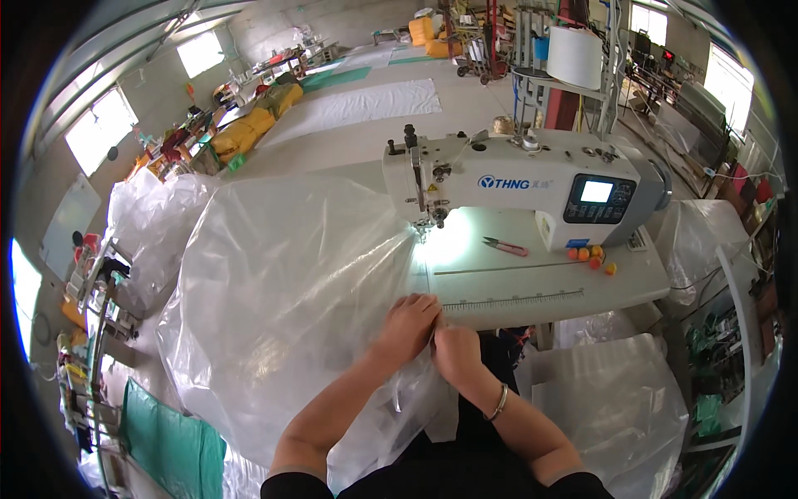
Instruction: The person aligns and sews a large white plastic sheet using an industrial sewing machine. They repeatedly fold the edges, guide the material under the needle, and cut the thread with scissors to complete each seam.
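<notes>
A large sheet of clear plastic film (283,274) spreads over the left of the table and drapes toward my lap. Its right edge runs up to the needle area of a white sewing machine (515,179), where a lamp shines. At the table's front edge, my left hand (409,323) is closed on the film's edge. My right hand (457,353), with a bracelet at the wrist, pinches the same edge just beside it. Both sets of fingertips are partly hidden. Pink-handled thread snips (505,246) lie on the table right of the needle.
Several small orange-red fruits (595,256) rest by the machine's base. A ruler scale (515,300) runs along the table front. Behind the machine stands a white thread cone (574,58). More plastic film (611,407) lies at lower right, and a green sheet (170,441) at lower left.
</notes>
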A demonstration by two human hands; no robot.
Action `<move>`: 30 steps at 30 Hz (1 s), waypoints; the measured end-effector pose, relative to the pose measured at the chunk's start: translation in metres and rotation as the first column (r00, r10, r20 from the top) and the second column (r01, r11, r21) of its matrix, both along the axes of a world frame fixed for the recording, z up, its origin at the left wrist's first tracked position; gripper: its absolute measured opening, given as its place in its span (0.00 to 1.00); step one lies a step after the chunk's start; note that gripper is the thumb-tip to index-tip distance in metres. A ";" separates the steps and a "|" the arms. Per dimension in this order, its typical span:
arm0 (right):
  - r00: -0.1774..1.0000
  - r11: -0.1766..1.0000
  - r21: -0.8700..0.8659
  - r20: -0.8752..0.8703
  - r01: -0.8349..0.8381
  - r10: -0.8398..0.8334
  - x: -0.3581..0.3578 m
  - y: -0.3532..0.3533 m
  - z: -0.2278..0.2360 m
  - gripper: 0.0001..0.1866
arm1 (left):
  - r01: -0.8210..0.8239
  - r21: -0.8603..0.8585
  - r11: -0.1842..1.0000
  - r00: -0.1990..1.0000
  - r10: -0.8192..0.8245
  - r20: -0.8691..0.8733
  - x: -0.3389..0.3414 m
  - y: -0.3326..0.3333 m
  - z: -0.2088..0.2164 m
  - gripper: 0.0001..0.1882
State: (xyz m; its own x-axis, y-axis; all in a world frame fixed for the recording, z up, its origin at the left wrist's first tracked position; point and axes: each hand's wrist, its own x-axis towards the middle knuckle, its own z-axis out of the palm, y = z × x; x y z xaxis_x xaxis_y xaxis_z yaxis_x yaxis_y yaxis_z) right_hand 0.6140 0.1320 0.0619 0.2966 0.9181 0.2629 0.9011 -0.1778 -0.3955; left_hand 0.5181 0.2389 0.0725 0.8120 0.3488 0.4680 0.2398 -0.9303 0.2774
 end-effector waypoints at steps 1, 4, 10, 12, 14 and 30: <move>1.000 1.000 0.009 -0.001 0.017 -0.017 -0.002 -0.005 0.001 0.15 | -0.010 -0.018 1.000 1.000 0.010 0.002 -0.003 -0.001 -0.006 0.13; 0.998 0.998 0.065 0.061 0.004 -0.008 -0.002 -0.003 -0.005 0.18 | -0.041 0.018 0.999 0.999 0.042 -0.025 -0.008 0.006 -0.005 0.15; 0.998 1.000 0.024 -0.059 -0.011 0.013 0.011 0.036 0.002 0.13 | -0.041 0.025 0.999 0.990 0.044 -0.138 -0.001 0.054 0.007 0.15; 0.998 1.000 0.027 -0.057 -0.005 0.007 0.012 0.046 0.002 0.10 | -0.013 -0.021 1.000 0.992 0.011 -0.128 0.004 0.074 0.004 0.16; 0.999 0.999 0.038 -0.041 -0.009 0.011 0.016 0.055 0.002 0.08 | 0.001 -0.084 0.996 0.995 -0.009 -0.100 0.012 0.090 0.003 0.16; 0.854 0.974 0.199 -0.520 0.109 0.011 0.047 0.043 0.000 0.12 | -0.145 -0.343 0.928 0.989 0.135 -0.053 0.036 0.118 0.009 0.25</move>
